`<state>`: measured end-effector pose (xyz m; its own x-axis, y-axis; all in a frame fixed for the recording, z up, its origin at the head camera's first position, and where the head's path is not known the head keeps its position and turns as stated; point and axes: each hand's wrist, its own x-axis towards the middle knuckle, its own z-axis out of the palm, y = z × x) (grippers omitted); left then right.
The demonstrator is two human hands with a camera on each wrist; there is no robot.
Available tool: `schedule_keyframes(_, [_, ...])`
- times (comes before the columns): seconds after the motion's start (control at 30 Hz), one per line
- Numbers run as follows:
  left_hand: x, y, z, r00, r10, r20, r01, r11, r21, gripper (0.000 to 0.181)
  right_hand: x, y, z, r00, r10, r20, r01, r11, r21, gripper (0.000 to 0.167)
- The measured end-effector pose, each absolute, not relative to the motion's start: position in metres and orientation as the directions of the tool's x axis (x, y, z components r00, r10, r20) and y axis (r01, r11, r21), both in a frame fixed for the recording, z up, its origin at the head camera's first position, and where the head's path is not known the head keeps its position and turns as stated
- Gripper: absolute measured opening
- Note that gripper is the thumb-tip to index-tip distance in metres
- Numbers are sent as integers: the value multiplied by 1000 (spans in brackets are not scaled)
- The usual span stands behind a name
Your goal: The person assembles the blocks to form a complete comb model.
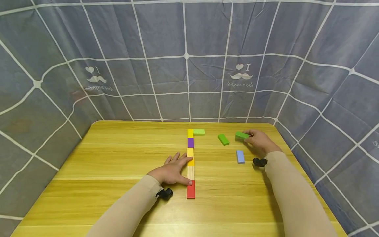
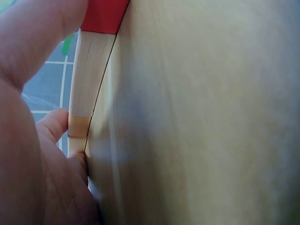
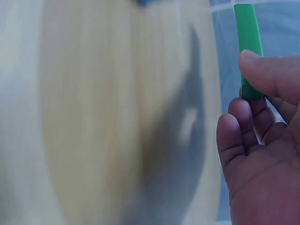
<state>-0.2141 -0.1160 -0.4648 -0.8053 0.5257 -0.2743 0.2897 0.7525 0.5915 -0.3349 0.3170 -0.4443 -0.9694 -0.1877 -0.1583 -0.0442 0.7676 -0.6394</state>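
Note:
A straight column of blocks runs up the table's middle: a red block [image 1: 190,190] nearest, then plain wood [image 1: 190,173], yellow-orange [image 1: 190,152], purple [image 1: 190,143] and yellow [image 1: 190,133]. A light green block [image 1: 199,132] lies crosswise at the far end, against the yellow one. My left hand [image 1: 171,171] rests with spread fingers along the column's left side, thumb by the red block [image 2: 104,16]. On the right, my right hand [image 1: 260,141] pinches a green block [image 1: 241,135] at one end between thumb and fingers; the right wrist view shows this green block [image 3: 249,37] too.
Another green block [image 1: 223,139] lies between the column and my right hand. A blue block [image 1: 240,157] is on the table [image 1: 118,197] just nearer than the held block. Grey curtain [image 1: 165,75] with white lines stands behind and beside the table.

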Motion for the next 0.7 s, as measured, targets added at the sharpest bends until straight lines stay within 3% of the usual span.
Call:
schedule_keyframes(0.2, [-215,-116,-465,-807,523,-275,291,757,585,103,-338,288,-434,-965,-241,-105,-124,771,-625,51])
schedule_keyframes(0.7, [-214,-116,-462,-807,524,-274,293,757,584,103,-345,221,-429,-935,-338,-110,-195,746,-637,44])
